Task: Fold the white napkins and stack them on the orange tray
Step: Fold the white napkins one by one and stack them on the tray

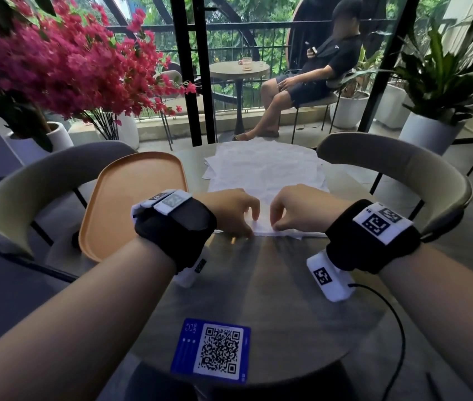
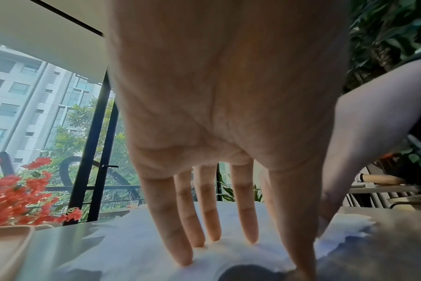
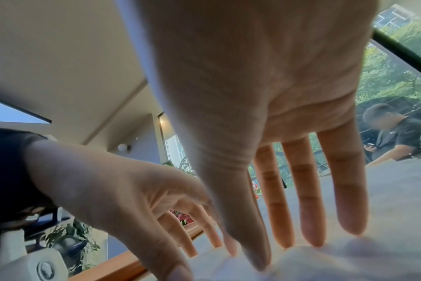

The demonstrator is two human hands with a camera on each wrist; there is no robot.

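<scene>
A loose pile of flat white napkins [image 1: 267, 169] lies on the round table, past its middle. To its left sits the orange tray [image 1: 131, 204], with nothing on it. Both hands are at the near edge of the top napkin. My left hand [image 1: 244, 224] has straight fingers [image 2: 199, 228] whose tips press down on the white napkin [image 2: 132, 247]. The right hand [image 1: 277, 218] is close beside it, its fingertips [image 3: 310, 237] also resting on the napkin [image 3: 349, 256]. Neither hand has paper curled in its grasp. The tray rim [image 3: 123, 266] shows behind the left hand.
A blue QR-code card [image 1: 215, 350] lies on the grey table [image 1: 273, 285] near me. Curved chairs stand at the left [image 1: 27, 192] and right [image 1: 403, 169]. Pink flowers [image 1: 56, 68] rise at far left. A person [image 1: 316, 76] sits on the balcony beyond.
</scene>
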